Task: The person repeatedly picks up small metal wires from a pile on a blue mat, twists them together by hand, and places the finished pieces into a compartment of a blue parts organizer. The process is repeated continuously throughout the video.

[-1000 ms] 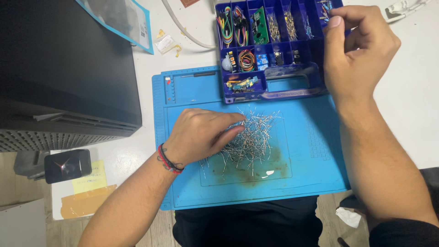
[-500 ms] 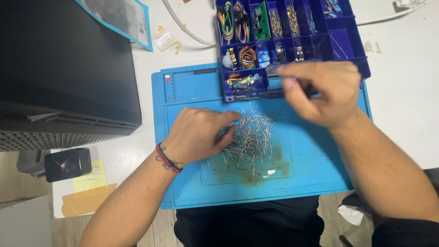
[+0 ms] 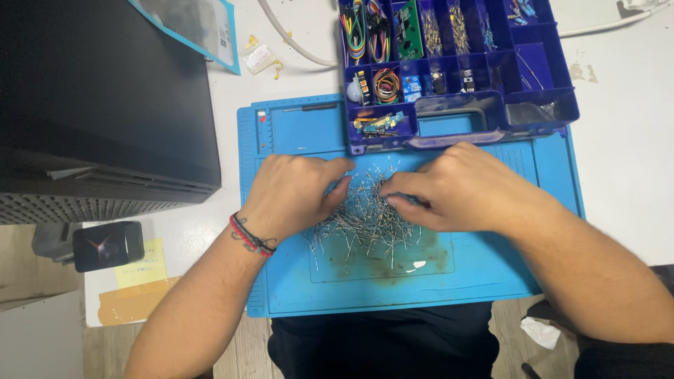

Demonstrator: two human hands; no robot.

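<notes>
Left hand [image 3: 295, 196] and right hand [image 3: 456, 188] both rest palm-down, fingers loosely curled, on the pile of thin metal pins [image 3: 365, 217] on the blue mat [image 3: 491, 267]; actual grip cannot be told.

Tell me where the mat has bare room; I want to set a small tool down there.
The mat is bare along its near edge below the pin pile, and in the left strip beside the left hand. The middle is crowded: both hands, the right hand too, rest on the pile. The parts box covers the far right.
</notes>
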